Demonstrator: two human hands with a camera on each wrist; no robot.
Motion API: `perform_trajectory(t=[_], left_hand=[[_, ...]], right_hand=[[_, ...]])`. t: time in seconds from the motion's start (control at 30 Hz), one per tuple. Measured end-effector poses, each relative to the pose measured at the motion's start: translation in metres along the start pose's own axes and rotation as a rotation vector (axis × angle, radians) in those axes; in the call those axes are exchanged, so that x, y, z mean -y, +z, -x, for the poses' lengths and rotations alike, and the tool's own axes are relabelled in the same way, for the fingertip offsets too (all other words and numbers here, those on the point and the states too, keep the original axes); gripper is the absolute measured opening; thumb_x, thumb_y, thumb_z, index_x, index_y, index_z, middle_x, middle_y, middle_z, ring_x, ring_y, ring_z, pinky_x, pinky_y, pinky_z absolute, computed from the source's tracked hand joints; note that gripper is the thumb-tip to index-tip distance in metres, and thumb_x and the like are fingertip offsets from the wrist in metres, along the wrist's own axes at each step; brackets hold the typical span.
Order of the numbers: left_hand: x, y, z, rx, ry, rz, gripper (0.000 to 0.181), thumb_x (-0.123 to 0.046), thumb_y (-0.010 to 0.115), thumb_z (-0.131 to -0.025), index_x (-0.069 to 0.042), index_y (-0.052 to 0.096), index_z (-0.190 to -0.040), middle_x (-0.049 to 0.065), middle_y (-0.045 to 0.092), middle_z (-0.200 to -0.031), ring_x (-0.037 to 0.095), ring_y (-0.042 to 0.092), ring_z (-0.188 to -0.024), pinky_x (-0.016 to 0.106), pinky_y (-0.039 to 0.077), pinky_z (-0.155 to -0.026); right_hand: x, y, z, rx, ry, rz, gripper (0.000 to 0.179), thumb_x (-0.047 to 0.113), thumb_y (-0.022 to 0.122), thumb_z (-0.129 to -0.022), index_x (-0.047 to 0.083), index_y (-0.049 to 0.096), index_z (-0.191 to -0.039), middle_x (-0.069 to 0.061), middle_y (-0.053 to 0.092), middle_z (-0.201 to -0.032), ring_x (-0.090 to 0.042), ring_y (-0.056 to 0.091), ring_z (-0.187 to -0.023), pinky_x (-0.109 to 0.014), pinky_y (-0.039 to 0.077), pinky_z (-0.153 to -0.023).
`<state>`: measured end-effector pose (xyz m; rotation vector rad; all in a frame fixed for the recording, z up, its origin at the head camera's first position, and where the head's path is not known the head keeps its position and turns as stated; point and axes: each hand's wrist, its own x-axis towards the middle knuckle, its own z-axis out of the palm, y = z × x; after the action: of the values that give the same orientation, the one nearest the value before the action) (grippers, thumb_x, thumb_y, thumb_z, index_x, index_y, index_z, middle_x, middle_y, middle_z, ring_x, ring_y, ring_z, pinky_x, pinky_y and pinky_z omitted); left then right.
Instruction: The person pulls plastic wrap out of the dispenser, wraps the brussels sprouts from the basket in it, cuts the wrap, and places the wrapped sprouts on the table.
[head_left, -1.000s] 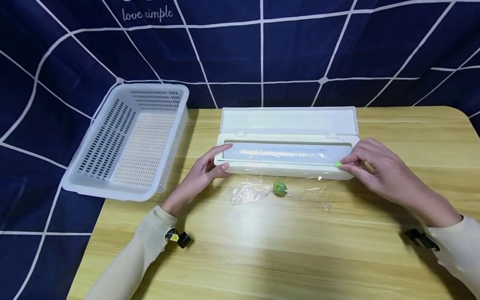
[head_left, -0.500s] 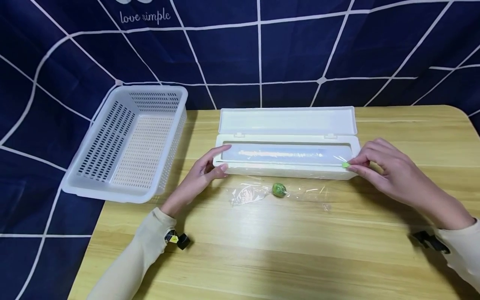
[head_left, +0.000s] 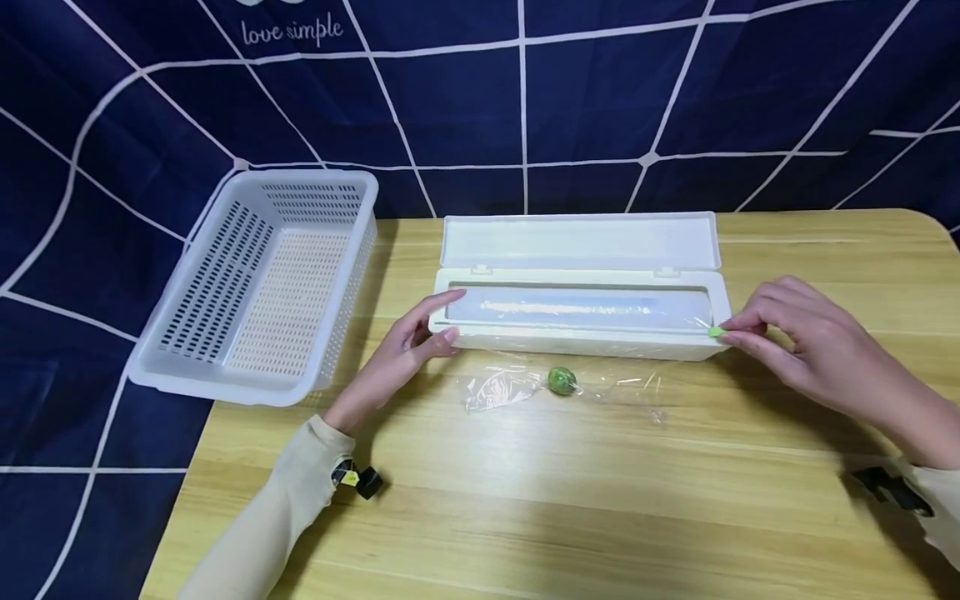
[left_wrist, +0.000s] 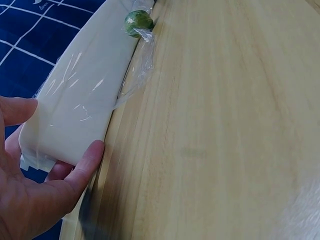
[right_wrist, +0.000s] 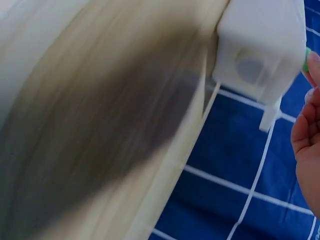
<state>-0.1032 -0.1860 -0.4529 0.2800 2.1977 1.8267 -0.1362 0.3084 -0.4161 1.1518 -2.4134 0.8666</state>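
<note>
Left hand (head_left: 397, 350) held the left end of the white box (head_left: 585, 342) at frame centre, thumb on the front face, index finger over the top rim, the gap between them filled by the box. Right hand (head_left: 810, 340), right of centre, pinched a small green tab (head_left: 716, 332) between thumb and index finger at the front right corner of the box's upper edge. Box lay lengthwise on the wooden table (head_left: 525, 517), its lid (head_left: 581, 242) tipped back on two hinges; a pale, shiny surface showed inside the long opening. Clear film (head_left: 498, 390) hung from the front edge onto the wood. Green round object (head_left: 562, 381) sat just below the box at mid-frame, amid this film; whether over or under it could not be told. White slotted basket (head_left: 360, 177) stood at upper left, apart from the box. Navy cloth with white lines (head_left: 585, 100) filled the background.
</note>
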Motion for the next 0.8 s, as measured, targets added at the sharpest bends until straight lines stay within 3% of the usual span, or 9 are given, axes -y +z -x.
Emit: perform_trajectory(t=[0.2,0.33,0.43,0.53,0.6,0.67,0.8], left_hand=[[0.0,-0.001,-0.001,-0.004,-0.003,-0.008,0.055,-0.023,0.065,-0.112,-0.03,0.05,-0.165,-0.003,0.04,-0.169,0.039,0.074,-0.112,0.049,0.054,-0.107],[0.0,0.0,-0.001,0.006,-0.008,-0.017,0.056,-0.026,0.064,-0.112,-0.033,0.048,-0.165,-0.005,0.038,-0.17,0.035,0.074,-0.113,0.051,0.053,-0.107],[0.0,0.0,0.002,-0.008,-0.022,-0.033,0.056,-0.027,0.065,-0.112,-0.035,0.049,-0.165,-0.007,0.04,-0.169,0.032,0.075,-0.111,0.049,0.053,-0.103],[-0.002,0.002,0.006,-0.042,-0.029,-0.057,0.057,-0.025,0.066,-0.112,-0.032,0.05,-0.165,0.007,0.057,-0.144,0.031,0.076,-0.111,0.044,0.055,-0.094],[-0.003,0.005,0.009,-0.074,-0.024,-0.076,0.057,-0.022,0.067,-0.111,-0.03,0.05,-0.165,0.015,0.06,-0.118,0.032,0.075,-0.11,0.043,0.057,-0.092],[-0.005,0.006,0.012,-0.119,0.0,-0.125,0.058,-0.018,0.068,-0.11,-0.028,0.051,-0.165,0.018,0.055,-0.105,0.032,0.074,-0.11,0.043,0.058,-0.091],[-0.008,0.01,0.022,-0.262,0.07,-0.23,0.06,-0.011,0.071,-0.106,-0.022,0.055,-0.162,0.018,0.058,-0.125,0.032,0.067,-0.112,0.047,0.058,-0.094]], right_hand=[[-0.003,-0.003,0.001,-0.006,-0.012,0.01,0.057,0.055,0.054,-0.112,0.007,0.074,-0.09,0.004,0.066,-0.088,-0.005,0.05,-0.094,-0.014,0.03,-0.085],[-0.002,-0.001,0.007,0.014,0.048,0.021,0.059,0.058,0.05,-0.112,0.007,0.074,-0.095,0.007,0.064,-0.091,-0.005,0.049,-0.095,-0.013,0.031,-0.084],[0.001,0.001,0.015,0.037,0.112,0.013,0.042,0.043,0.058,-0.114,0.007,0.074,-0.101,0.009,0.063,-0.094,-0.003,0.049,-0.094,-0.012,0.035,-0.084],[0.009,0.005,0.021,0.034,0.174,0.028,0.006,0.012,0.073,-0.107,0.006,0.074,-0.107,0.009,0.064,-0.097,-0.001,0.05,-0.091,-0.013,0.039,-0.08],[0.017,0.006,0.024,0.021,0.206,0.06,0.01,0.001,0.076,-0.101,0.005,0.074,-0.109,0.007,0.065,-0.1,-0.001,0.051,-0.091,-0.014,0.041,-0.078],[0.025,0.007,0.024,-0.009,0.226,0.103,0.011,0.01,0.072,-0.104,0.003,0.075,-0.113,0.003,0.068,-0.103,-0.004,0.052,-0.09,-0.015,0.042,-0.077],[0.042,0.011,0.018,-0.096,0.213,0.15,0.053,0.045,0.056,-0.112,-0.004,0.073,-0.114,-0.011,0.069,-0.105,-0.016,0.054,-0.09,-0.015,0.04,-0.082]])
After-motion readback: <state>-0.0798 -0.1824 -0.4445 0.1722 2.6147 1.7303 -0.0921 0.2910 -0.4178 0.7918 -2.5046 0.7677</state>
